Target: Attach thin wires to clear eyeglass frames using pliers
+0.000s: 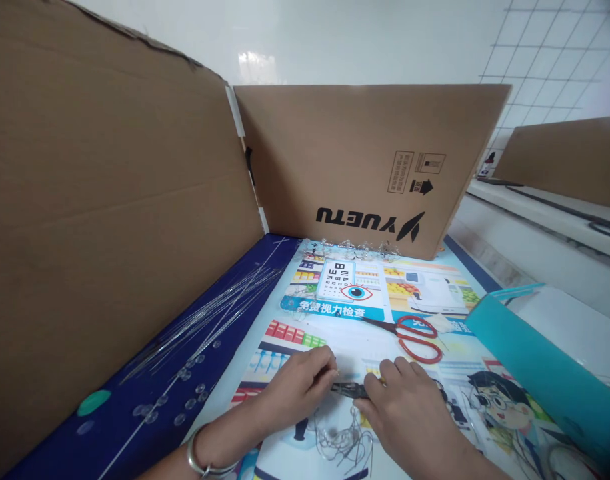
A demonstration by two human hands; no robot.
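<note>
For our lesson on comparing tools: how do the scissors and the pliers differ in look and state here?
The scissors lie on the printed sheet, with no hand on them; the pliers are gripped in the right hand. The scissors show whole, red handles included; the pliers show mainly their dark front part, the hand covering the rest. Both have dark working ends pointing toward the picture's left.
</note>
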